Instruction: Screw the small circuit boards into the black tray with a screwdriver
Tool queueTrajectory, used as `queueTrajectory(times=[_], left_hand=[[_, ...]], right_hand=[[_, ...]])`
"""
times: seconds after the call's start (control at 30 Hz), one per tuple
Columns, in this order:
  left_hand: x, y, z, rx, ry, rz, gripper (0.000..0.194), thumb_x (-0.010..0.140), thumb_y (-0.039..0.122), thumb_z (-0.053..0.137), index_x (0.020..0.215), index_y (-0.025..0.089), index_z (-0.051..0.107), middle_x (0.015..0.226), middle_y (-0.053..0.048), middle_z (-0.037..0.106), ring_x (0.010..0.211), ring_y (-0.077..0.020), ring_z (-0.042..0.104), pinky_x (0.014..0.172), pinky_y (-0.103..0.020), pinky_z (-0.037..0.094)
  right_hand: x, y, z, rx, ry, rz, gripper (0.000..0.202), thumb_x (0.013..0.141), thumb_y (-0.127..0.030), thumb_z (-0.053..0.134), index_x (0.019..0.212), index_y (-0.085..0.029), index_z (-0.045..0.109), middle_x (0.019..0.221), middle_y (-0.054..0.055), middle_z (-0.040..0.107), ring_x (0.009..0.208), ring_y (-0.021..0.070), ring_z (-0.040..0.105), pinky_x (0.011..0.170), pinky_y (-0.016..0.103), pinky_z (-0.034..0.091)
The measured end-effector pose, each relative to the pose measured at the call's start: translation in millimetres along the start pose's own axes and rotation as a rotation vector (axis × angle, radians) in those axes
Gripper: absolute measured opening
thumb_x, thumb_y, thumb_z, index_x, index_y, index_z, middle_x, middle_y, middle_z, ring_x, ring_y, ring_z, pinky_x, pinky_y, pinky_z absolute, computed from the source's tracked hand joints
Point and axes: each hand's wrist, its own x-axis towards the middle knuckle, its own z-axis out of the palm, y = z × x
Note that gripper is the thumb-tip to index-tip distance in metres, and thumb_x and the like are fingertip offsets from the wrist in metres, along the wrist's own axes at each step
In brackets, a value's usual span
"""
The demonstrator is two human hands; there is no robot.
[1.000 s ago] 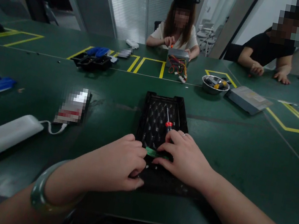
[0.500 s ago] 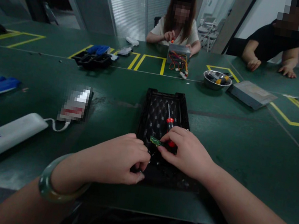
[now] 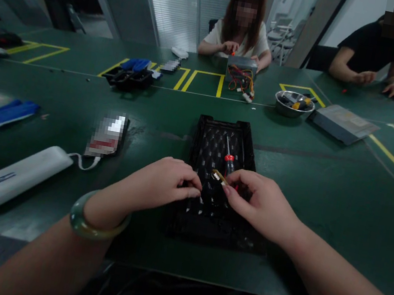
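Note:
My right hand (image 3: 262,198) pinches a small circuit board (image 3: 219,176) between thumb and fingers, above the black tray (image 3: 199,132). The board is tilted, with a yellowish edge and a shiny metal part toward me. Inside the tray, a screwdriver (image 3: 229,159) with a red and black handle lies with its shaft pointing away, partly hidden by my right hand. My left hand (image 3: 166,182) is over the tray's left side, its fingers curled toward the thumb. What it holds, if anything, is hidden.
A white power strip (image 3: 15,181) is at left, its cord running to a phone (image 3: 107,137). Blue-and-white gloves (image 3: 0,115) lie beyond. Farther back are a metal bowl of tools (image 3: 294,105), a flat grey metal box (image 3: 342,123) and a wired metal unit (image 3: 241,71) before a seated person.
My right hand has turned the circuit board, so its green face no longer shows. My left hand has lifted up and away from me. The view has shifted slightly.

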Motion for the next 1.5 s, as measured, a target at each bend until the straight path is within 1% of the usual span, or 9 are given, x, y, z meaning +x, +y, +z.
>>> queueTrajectory(times=[0.1, 0.23, 0.37, 0.47, 0.63, 0.87, 1.0, 1.13, 1.5], left_hand=[[1, -1, -1.1, -0.124, 0.084, -0.030, 0.020, 0.096, 0.031, 0.058, 0.107, 0.025, 0.073, 0.099, 0.001, 0.075, 0.087, -0.0154, 0.068, 0.080, -0.027, 0.047], [-5, 8, -7.0, -0.346, 0.174, -0.016, 0.025, 0.101, 0.034, 0.051, 0.112, 0.022, 0.070, 0.100, 0.000, 0.074, 0.090, -0.0140, 0.068, 0.081, -0.025, 0.049], [-10, 14, -11.3, -0.405, -0.093, 0.094, 0.026, 0.092, 0.039, 0.067, 0.111, 0.022, 0.072, 0.096, -0.001, 0.073, 0.080, -0.0128, 0.066, 0.072, -0.022, 0.049], [-9, 15, -9.6, -0.340, -0.236, 0.167, 0.017, 0.089, 0.031, 0.070, 0.104, 0.022, 0.074, 0.087, 0.000, 0.073, 0.074, -0.0113, 0.064, 0.070, -0.021, 0.047], [-8, 18, -7.6, -0.311, -0.321, 0.138, 0.012, 0.089, 0.025, 0.069, 0.100, 0.022, 0.074, 0.077, 0.002, 0.071, 0.071, -0.0115, 0.064, 0.068, -0.021, 0.045], [-10, 17, -9.9, -0.364, -0.342, 0.129, 0.015, 0.093, 0.021, 0.063, 0.104, 0.022, 0.072, 0.084, 0.001, 0.074, 0.074, -0.0112, 0.066, 0.071, -0.020, 0.047], [-9, 16, -9.0, -0.321, -0.265, 0.171, 0.021, 0.095, 0.016, 0.058, 0.110, 0.022, 0.071, 0.097, 0.000, 0.075, 0.085, -0.0122, 0.068, 0.077, -0.022, 0.048], [-6, 12, -6.5, -0.284, -0.060, 0.159, 0.023, 0.096, 0.016, 0.055, 0.114, 0.021, 0.069, 0.108, 0.000, 0.073, 0.095, -0.0133, 0.067, 0.086, -0.024, 0.047], [11, 2, 17.4, -0.217, 0.312, 0.055, 0.022, 0.094, 0.015, 0.055, 0.111, 0.018, 0.069, 0.102, -0.002, 0.071, 0.090, -0.0147, 0.064, 0.087, -0.030, 0.049]], right_hand=[[-5, -8, -3, 0.061, -0.186, 0.010, 0.023, 0.097, -0.034, 0.052, 0.085, -0.020, 0.065, 0.071, -0.004, 0.060, 0.063, 0.0085, 0.053, 0.060, 0.023, 0.039], [-10, -19, -2, 0.004, -0.400, -0.035, 0.020, 0.096, -0.029, 0.052, 0.085, -0.019, 0.065, 0.072, -0.004, 0.060, 0.062, 0.0078, 0.051, 0.062, 0.023, 0.037], [-13, -22, 3, -0.082, -0.457, -0.159, 0.022, 0.098, -0.027, 0.050, 0.086, -0.018, 0.066, 0.084, -0.002, 0.064, 0.077, 0.0100, 0.057, 0.073, 0.024, 0.040], [-15, -20, 7, -0.091, -0.487, -0.165, 0.025, 0.101, -0.029, 0.047, 0.093, -0.019, 0.068, 0.089, -0.001, 0.066, 0.082, 0.0110, 0.059, 0.076, 0.025, 0.042], [-16, -18, 10, -0.093, -0.512, -0.138, 0.023, 0.102, -0.033, 0.049, 0.101, -0.023, 0.070, 0.096, -0.001, 0.069, 0.088, 0.0129, 0.062, 0.080, 0.027, 0.044], [-17, -15, 10, -0.118, -0.441, -0.090, 0.012, 0.094, -0.038, 0.064, 0.100, -0.028, 0.068, 0.091, -0.005, 0.067, 0.086, 0.0133, 0.062, 0.080, 0.029, 0.045], [-18, -15, 11, -0.133, -0.394, -0.144, 0.011, 0.095, -0.029, 0.063, 0.100, -0.029, 0.073, 0.096, -0.002, 0.064, 0.088, 0.0125, 0.061, 0.083, 0.028, 0.047], [-18, -16, 14, -0.186, -0.382, -0.160, 0.016, 0.095, -0.028, 0.062, 0.099, -0.031, 0.077, 0.093, -0.001, 0.063, 0.086, 0.0137, 0.061, 0.080, 0.029, 0.049], [-24, -13, 24, -0.241, -0.298, -0.206, 0.017, 0.093, -0.027, 0.064, 0.105, -0.034, 0.074, 0.093, -0.005, 0.068, 0.085, 0.0137, 0.065, 0.079, 0.031, 0.051]])
